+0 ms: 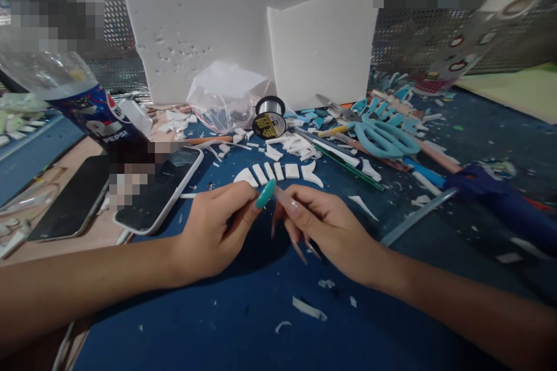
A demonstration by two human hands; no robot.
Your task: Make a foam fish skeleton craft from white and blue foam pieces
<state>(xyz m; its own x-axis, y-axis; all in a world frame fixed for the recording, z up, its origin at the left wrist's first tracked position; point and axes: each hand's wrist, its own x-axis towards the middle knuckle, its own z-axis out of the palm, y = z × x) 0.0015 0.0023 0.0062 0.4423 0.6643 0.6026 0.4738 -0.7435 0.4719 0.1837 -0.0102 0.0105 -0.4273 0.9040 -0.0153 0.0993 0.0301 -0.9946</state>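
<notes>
Across a dark blue tabletop [174,330], six flat white foam-like pieces in a spaced, fish-shaped row [279,171] lie at twelve o'clock, just beyond a person's hands. The left hand [213,229], its thumbnail long and glossy teal, and the right hand [331,223], with long pale nails, are drawn in with thumb tips nearly meeting; whether anything small is pinched there cannot be told. The cut pieces look feather-light, fairly stiff but easily dented or snapped, and would be best taken gently by their edges. The row's long axis runs from nine to three o'clock, the rounded end piece [246,177] toward nine and the forked tail piece [311,174] toward three; its slim slats slant from eleven to five. A black-rimmed spool of clear line [270,119] sits farther off at twelve, a blue-labelled plastic Pepsi bottle [98,119] at ten.
</notes>
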